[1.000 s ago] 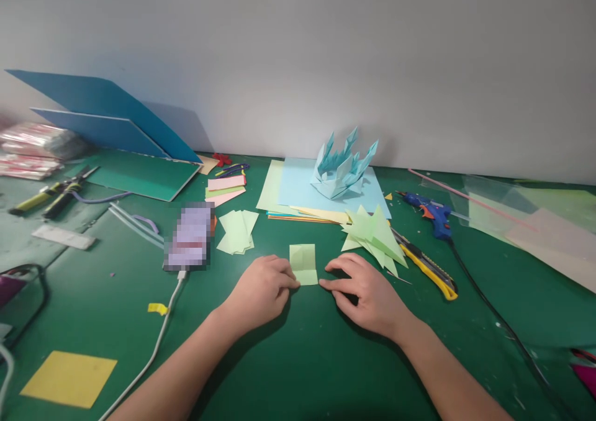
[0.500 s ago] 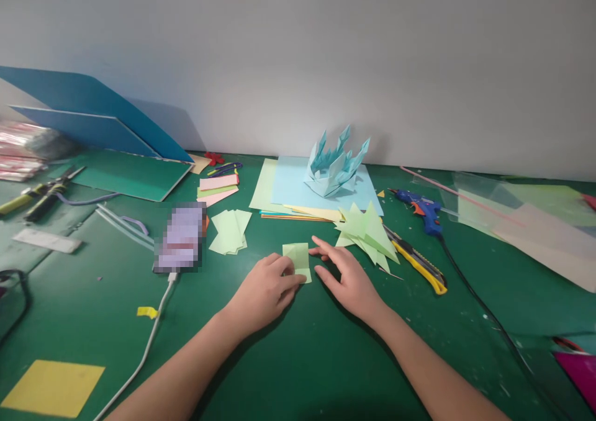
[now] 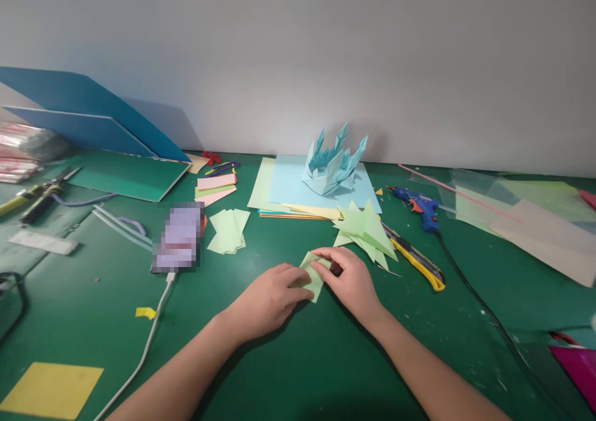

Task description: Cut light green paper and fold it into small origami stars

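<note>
Between my hands a small light green piece of paper point(image 3: 316, 282) is held at a slant just over the green table. My left hand point(image 3: 278, 297) pinches its left side between thumb and fingers. With thumb and bent fingers, my right hand point(image 3: 350, 278) grips the upper right edge. Right behind that hand lies a pile of pointed, folded green paper pieces point(image 3: 365, 228). A stack of light green paper slips point(image 3: 228, 230) rests to the left. Farther back, a light blue folded-paper crown shape point(image 3: 333, 163) stands on a stack of coloured sheets point(image 3: 279, 185).
On the right lie a yellow utility knife point(image 3: 416, 259) and a blue glue gun point(image 3: 421, 207) with its black cord. To the left are a blurred-out phone point(image 3: 179, 238) on a white cable, pliers point(image 3: 41, 197) and blue boards point(image 3: 93, 129). Yellow paper point(image 3: 51, 390) lies front left.
My right hand has closed on the green paper, having been open beside it. The paper has turned to a slant and shifted slightly right, with my left hand moving along.
</note>
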Tool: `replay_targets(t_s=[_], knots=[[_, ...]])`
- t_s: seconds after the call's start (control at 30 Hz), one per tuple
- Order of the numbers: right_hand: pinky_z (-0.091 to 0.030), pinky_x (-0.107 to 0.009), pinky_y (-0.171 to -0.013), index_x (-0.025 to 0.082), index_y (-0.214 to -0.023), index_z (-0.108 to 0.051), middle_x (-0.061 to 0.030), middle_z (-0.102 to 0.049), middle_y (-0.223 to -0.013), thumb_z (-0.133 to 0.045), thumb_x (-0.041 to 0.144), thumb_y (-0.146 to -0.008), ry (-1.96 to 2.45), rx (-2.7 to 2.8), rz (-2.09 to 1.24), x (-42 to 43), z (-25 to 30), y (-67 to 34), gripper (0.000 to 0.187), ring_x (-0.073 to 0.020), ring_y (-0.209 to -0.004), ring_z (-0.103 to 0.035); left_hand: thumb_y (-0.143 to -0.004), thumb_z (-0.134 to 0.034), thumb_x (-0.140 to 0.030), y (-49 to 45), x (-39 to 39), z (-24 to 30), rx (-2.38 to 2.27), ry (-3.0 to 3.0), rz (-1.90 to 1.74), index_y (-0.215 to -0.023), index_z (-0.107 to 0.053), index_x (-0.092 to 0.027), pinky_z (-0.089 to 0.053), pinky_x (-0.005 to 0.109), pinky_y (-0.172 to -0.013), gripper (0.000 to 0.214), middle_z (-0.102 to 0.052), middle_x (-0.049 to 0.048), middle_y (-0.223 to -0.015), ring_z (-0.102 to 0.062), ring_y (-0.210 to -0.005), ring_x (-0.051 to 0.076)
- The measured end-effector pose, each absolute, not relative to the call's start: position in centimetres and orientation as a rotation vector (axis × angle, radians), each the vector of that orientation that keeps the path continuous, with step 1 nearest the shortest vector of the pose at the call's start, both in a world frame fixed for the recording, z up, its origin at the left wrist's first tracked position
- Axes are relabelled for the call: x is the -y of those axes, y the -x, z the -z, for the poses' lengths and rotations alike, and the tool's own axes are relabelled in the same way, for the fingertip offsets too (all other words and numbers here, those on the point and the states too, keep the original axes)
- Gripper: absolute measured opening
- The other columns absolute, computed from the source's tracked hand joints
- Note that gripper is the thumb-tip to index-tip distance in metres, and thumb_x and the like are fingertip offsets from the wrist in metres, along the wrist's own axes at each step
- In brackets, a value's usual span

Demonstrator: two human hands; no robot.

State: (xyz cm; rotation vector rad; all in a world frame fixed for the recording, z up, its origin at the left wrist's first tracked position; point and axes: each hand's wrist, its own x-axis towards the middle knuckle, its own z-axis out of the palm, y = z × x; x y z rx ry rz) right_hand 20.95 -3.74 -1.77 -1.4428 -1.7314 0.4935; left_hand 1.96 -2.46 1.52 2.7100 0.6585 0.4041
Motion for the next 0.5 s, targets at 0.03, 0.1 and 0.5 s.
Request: replay_targets(t_s=[0.03, 0.1, 0.5], knots=[[-0.047, -0.029, -0.057, 0.018, -0.089, -0.067, -0.0041, -0.066, -0.076, -0.057, 0.024, -0.082, 1.445, 1.737, -0.468, 3.7, 1.8, -20.9, 0.014, -0.0158, -0.058, -0.054, -0.088, -0.039, -0.005, -2.0, 2.5, -1.5, -0.664, -2.703, -0.402, -0.1, -0.067, -0.018, -0.048, 0.033, -0.077, 0.033, -0.063, 0.0117, -0.104, -0.059, -0.091, 0.02], [-0.047, -0.028, -0.057, 0.019, -0.085, -0.065, -0.0039, -0.066, -0.075, -0.056, 0.021, -0.083, 1.443, 1.75, -0.435, 3.7, 1.8, -20.9, 0.01, -0.0163, -0.06, -0.055, -0.088, -0.04, -0.005, -2.0, 2.7, -1.4, -0.681, -2.688, -0.405, -0.099, -0.067, -0.018, -0.048, 0.032, -0.079, 0.032, -0.061, 0.0119, -0.105, -0.058, -0.092, 0.02], [-0.043, -0.03, -0.066, 0.016, -0.082, -0.063, -0.0059, -0.065, -0.077, -0.047, 0.014, -0.091, 1.224, 2.06, -0.033, 4.0, 1.7, -20.2, 0.018, -0.0196, -0.072, -0.055, -0.088, -0.046, -0.006, -3.2, 2.9, 0.2, -0.869, -2.627, -0.595, -0.086, -0.064, -0.015, -0.049, 0.03, -0.071, 0.021, -0.066, 0.0073, -0.095, -0.056, -0.078, 0.018]])
